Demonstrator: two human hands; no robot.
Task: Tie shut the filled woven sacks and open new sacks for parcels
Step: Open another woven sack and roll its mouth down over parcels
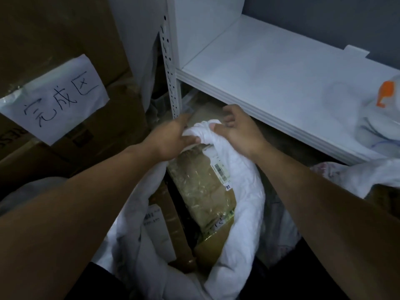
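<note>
So here's where you're at: the white woven sack (242, 191) is on the floor right in front of you, just below the front lip of the white metal shelf (281, 72), and it's stuffed with parcels. Your left hand (173, 137) is clamped on a bunch of the far rim, thumb pressed flat on the cloth. Your right hand (236, 131) is curled round that same bunch from the other side, thumb dug into it. Both hands are closed on fabric, almost touching each other.

The near side of the mouth gapes wide open though. The brown tape-wrapped cardboard parcel (201, 187) with the barcode label rides high, close under your hands, and a second cardboard box with a white label (160, 224) sits beside it on the left.

My read is you're only at the gathering stage, with no knot started. What I'd do:

- Shove that tall parcel down first, or you won't have enough slack cloth for a proper neck.
- Pull the near rim in as well, so the whole mouth ends up in one bunch, not just the far edge.
- Twist the bunch before tying. Woven plastic is likely stiff and slippery, so a loose knot could creep open.
- I can't spot any cord in view, so you may be knotting the cloth on itself. Leave plenty of tail for that.
- Mind your knuckles on that shelf edge, it's right above the bunch.
</note>
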